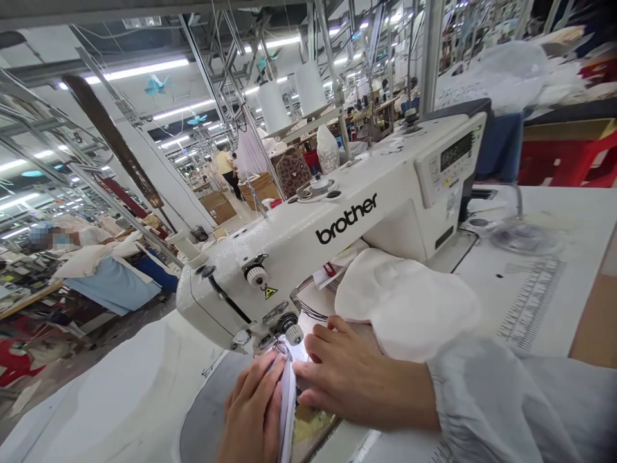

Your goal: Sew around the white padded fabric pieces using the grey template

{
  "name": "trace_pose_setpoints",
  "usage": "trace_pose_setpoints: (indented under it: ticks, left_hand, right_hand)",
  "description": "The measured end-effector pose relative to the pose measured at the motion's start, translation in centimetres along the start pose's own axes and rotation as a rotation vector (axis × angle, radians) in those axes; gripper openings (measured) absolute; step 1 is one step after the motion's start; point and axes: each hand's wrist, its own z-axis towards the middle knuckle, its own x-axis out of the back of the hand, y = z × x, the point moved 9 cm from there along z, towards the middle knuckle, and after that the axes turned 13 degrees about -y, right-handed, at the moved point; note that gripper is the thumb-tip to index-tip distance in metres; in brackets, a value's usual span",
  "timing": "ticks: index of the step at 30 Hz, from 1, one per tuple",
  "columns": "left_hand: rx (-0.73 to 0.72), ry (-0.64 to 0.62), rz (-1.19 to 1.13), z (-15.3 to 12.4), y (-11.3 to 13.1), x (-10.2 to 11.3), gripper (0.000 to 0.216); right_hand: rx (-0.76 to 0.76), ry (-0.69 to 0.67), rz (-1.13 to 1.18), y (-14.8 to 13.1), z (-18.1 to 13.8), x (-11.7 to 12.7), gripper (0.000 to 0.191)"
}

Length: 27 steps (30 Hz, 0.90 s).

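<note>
A: "While the white cloth (288,411) lay at the foot of the sewing machine (337,218), the left grip (253,411) rested flat on it, fingers stretched out!"

B: "And the right grip (351,379) pressed flat just beside it on the surface (569,212), pinching nothing."

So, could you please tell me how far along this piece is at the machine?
Mid-seam, it seems. The white fabric edge sits at the needle of the sewing machine, with the left hand and right hand pressing either side. A bunch of white fabric lies under the machine arm; no finished stitching shows, so what remains is unclear.
</note>
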Motion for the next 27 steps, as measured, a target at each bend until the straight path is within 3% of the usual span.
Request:
trace_pose_setpoints:
  ticks: [5,10,21,27]
  left_hand:
    - [-0.046,0.018,0.036,-0.1,0.0,0.8,0.037]
    - [0.017,0.055,0.103,-0.3,0.8,1.1,0.035]
    - [0.188,-0.028,0.063,-0.5,0.8,-0.6,0.036]
    - [0.261,-0.035,0.058,-0.4,1.1,-0.1,0.035]
  right_hand:
    - [-0.001,-0.022,0.003,-0.1,0.0,0.1,0.032]
    - [0.000,-0.024,0.002,-0.1,0.1,0.0,0.030]
    - [0.009,-0.020,-0.034,-0.1,-0.2,0.3,0.030]
    - [0.053,0.039,-0.014,-0.4,-0.4,0.3,0.018]
